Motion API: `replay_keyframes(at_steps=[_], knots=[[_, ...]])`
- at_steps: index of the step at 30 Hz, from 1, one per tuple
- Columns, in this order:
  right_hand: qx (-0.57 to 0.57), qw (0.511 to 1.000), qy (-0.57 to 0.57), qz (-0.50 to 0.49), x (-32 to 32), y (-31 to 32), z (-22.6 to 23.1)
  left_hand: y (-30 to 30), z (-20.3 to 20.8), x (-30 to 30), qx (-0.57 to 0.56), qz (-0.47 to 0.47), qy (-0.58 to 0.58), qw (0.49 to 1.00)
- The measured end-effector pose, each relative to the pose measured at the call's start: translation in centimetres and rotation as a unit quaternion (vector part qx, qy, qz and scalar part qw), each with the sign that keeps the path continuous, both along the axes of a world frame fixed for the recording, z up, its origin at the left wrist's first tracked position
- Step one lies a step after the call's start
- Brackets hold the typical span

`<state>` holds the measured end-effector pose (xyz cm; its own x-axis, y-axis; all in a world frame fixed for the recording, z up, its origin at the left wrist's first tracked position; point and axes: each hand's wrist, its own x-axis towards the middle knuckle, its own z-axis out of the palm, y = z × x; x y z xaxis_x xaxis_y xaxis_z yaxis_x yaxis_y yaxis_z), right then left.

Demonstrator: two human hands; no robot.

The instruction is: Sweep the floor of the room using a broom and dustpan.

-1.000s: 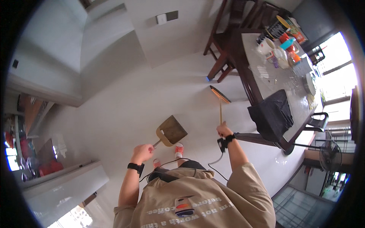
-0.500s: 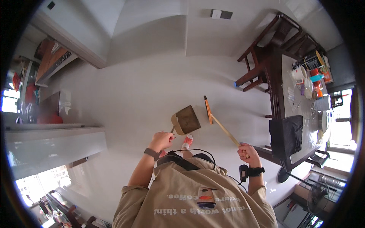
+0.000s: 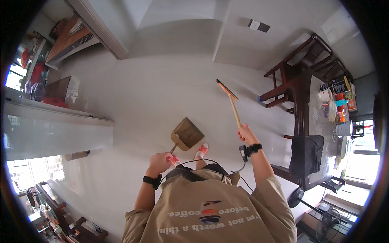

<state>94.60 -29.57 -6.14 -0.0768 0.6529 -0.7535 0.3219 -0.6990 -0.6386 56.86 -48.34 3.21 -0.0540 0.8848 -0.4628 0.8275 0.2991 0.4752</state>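
Note:
My left hand (image 3: 160, 163) is closed round the handle of a tan dustpan (image 3: 187, 134), whose pan lies in front of my feet, its wide edge turned to the far right. Out ahead on the right, my right hand (image 3: 245, 133) grips the pale wooden handle of a broom (image 3: 232, 102). The broom has an orange head with dark bristles, slanted across the far side of the floor and well apart from the dustpan. Whether the bristles touch the floor I cannot tell.
To the right stands a dark wooden table (image 3: 300, 109) laden with cups and packages, a black cloth (image 3: 306, 156) hanging off it. Dark chairs (image 3: 283, 77) stand beyond. A fan (image 3: 327, 220) is at the lower right, a white partition (image 3: 60, 135) at the left.
My right hand has reached forward and slightly left, carrying the broom head farther away from the dustpan. The dustpan and my left hand have shifted a little left.

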Motion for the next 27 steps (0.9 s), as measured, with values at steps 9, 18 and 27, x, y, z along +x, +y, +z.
replay_keyframes(at_steps=[9,18,27], knots=[[-0.042,0.967,-0.119,0.221,-6.7,-9.4,3.9,-2.5,-1.9,-1.9,0.02,0.037,-0.019,0.999],[-0.192,0.971,0.115,0.08,-5.6,-11.7,13.3,-4.1,-3.4,-3.2,0.043,0.048,-0.023,0.998],[-0.077,0.99,0.004,0.116,-6.8,-8.6,10.1,-6.7,-2.1,-5.9,0.043,0.09,-0.004,0.995]])
